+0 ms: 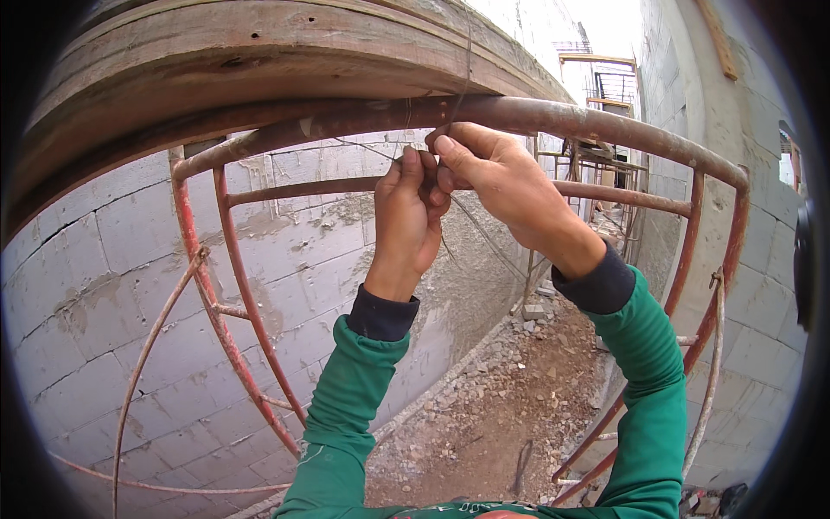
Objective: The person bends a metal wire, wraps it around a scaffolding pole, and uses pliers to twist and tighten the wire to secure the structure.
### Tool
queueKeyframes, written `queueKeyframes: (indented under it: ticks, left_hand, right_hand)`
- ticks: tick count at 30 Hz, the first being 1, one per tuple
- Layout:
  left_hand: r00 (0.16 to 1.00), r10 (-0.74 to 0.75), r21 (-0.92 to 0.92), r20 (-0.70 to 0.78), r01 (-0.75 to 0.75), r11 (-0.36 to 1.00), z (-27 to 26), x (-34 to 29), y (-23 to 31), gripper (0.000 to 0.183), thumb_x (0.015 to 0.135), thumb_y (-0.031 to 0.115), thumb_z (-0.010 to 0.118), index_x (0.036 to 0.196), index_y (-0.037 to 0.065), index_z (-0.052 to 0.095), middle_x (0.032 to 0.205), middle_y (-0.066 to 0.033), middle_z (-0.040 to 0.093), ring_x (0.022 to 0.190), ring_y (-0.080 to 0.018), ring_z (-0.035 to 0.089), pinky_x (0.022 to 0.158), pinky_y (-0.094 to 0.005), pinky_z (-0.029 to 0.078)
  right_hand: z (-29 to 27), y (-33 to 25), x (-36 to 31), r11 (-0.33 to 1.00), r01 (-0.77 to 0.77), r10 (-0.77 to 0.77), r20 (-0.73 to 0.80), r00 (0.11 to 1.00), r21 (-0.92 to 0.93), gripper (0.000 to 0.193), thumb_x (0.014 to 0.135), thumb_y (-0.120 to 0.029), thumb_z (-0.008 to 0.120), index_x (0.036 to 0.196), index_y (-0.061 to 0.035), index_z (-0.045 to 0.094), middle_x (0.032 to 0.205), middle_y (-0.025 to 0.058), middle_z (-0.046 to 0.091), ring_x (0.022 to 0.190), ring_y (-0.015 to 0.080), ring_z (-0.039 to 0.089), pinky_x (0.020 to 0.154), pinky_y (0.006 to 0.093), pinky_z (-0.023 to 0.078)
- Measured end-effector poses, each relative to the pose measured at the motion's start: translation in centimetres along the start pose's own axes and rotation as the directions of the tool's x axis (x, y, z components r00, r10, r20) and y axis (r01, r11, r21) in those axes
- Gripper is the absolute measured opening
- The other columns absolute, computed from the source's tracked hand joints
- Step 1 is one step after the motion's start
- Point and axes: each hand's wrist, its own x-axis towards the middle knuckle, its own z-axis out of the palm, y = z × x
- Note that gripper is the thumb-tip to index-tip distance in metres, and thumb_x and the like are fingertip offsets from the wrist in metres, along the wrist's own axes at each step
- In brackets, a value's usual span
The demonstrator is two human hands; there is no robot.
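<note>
My left hand (405, 216) and my right hand (510, 180) meet just below the curved top tube (622, 130) of a rusty red scaffold frame. Thin dark wire (367, 150) runs into the fingers of both. My left thumb and fingertips are pinched together on it; the fingers of my right hand are also closed on it, with the thumb on top. One strand hangs down to the right below my hands, and another rises past the tube over the face of a timber beam (285, 56). Exactly where the strands cross is hidden by my fingers.
A lower crossbar (303, 190) runs behind my hands. Grey block walls stand on the left (130, 285) and right (765, 251). Below lies a strip of dirt and rubble (493, 398). More scaffolding (605, 164) stands farther along the passage.
</note>
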Motion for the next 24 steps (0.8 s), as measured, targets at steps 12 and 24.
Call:
queueKeyframes:
  ticks: [12,24]
  left_hand:
    - [0.987,-0.068,0.278,-0.148,0.108,0.955,-4.1,-4.8,0.4,0.036,0.112,0.035,0.044,0.092,0.006,0.054,0.062,0.0021,0.041,0.054,-0.008,0.033,0.051,-0.0252,0.027]
    - [0.968,-0.139,0.36,-0.209,0.208,0.909,-6.3,-13.5,-2.9,0.037,0.112,0.036,0.045,0.09,0.007,0.053,0.061,0.0031,0.04,0.052,-0.0062,0.03,0.05,-0.0244,0.026]
  right_hand:
    - [-7.6,-4.0,3.2,0.922,0.087,-0.239,-0.377,0.895,-0.378,0.025,0.107,-0.023,0.054,0.104,-0.0022,0.069,0.064,-0.0119,0.038,0.049,-0.0016,0.027,0.043,0.0186,0.02]
    - [-6.5,-6.3,12.8,0.397,0.115,-0.295,-0.008,0.955,-0.91,0.026,0.105,-0.02,0.052,0.116,-0.0018,0.066,0.089,-0.0024,0.049,0.078,0.0069,0.038,0.068,0.0235,0.028]
